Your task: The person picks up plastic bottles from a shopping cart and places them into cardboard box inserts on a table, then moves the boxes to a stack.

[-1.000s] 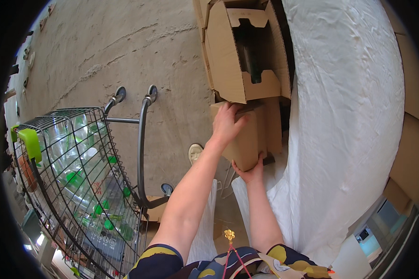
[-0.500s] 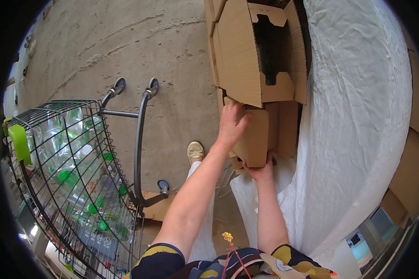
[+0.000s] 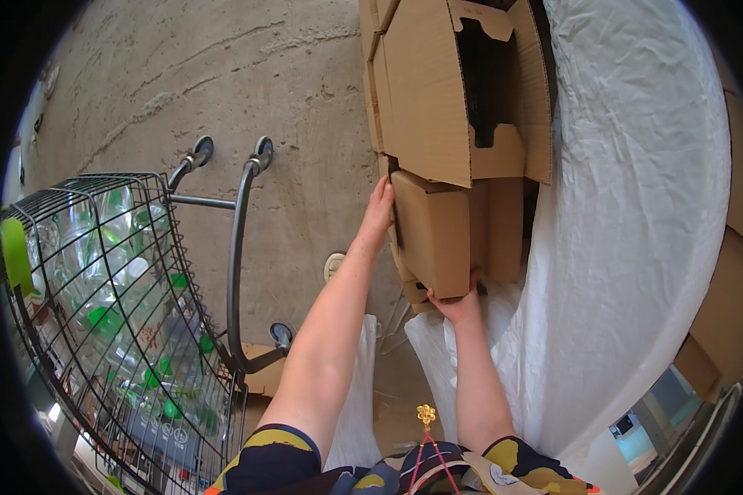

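A brown cardboard box is between my hands, right of centre. My left hand lies along its left side, the fingertips at its far left corner. My right hand grips its near end from below, with the thumb on the right side and some fingers hidden beneath. Just beyond is a larger cardboard box with its flaps open and a cut-out showing a dark inside. Both boxes rest against more stacked cardboard.
On the left stands a black wire cart on casters, filled with clear plastic bottles with green caps. White plastic sheeting hangs along the right. Rough concrete floor stretches ahead. Cardboard lies near the cart's wheel.
My left hand has moved from the top of the box to its left side. The box has turned so its broad left face shows. My right hand stays at the near end.
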